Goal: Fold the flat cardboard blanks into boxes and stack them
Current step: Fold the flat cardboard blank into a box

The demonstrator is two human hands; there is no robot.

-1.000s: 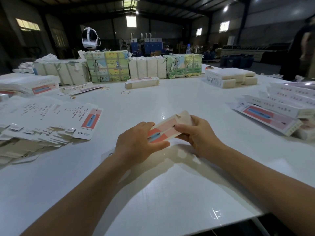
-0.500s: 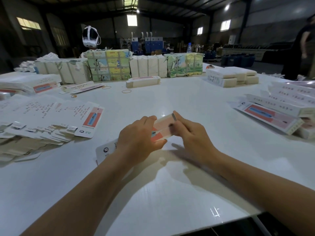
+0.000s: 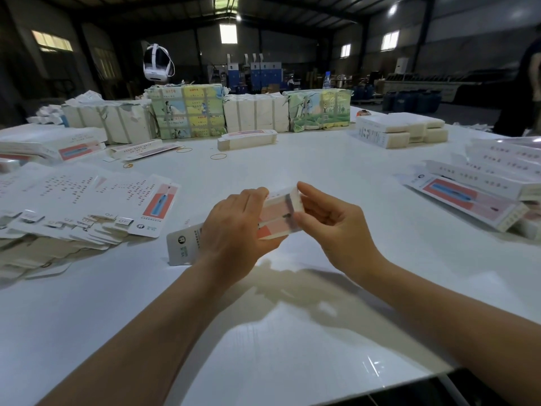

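Observation:
A long white cardboard box with a pink and red panel (image 3: 278,215) is held just above the white table (image 3: 292,332), partly folded. My left hand (image 3: 234,230) grips its middle, and its near end (image 3: 183,244) sticks out to the left below my wrist. My right hand (image 3: 330,227) pinches the far end flap with thumb and fingers. Flat blanks (image 3: 87,206) lie fanned out in a pile at the left. Folded boxes (image 3: 483,194) are stacked at the right.
Wrapped bundles (image 3: 187,111) line the far side of the table, with a small stack of blanks (image 3: 247,139) and rubber bands (image 3: 218,156) in front. White packs (image 3: 401,130) sit at the far right. A person's dark sleeve (image 3: 527,92) shows at the right edge.
The box has swung up and been squared open between my hands. My right hand has moved from holding its end to pinching the end flap closed.

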